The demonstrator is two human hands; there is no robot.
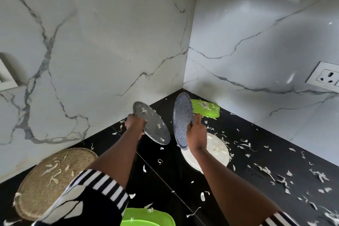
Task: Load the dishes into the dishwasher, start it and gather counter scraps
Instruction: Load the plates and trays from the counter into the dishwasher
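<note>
Head view, frame centre: the left hand [135, 123] grips the left speckled plate [153, 126] by its rim. The right hand [196, 134] grips the right speckled plate [182, 121]. Both plates are tilted above the black counter [165, 180]. Before loading, I would shake the clinging scraps [144, 110] off over the counter, holding the rims firmly.

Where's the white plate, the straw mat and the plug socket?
white plate [220, 159]: head view, bare right part.
straw mat [36, 189]: head view, bare woven top.
plug socket [328, 77]: head view, white front.
</note>
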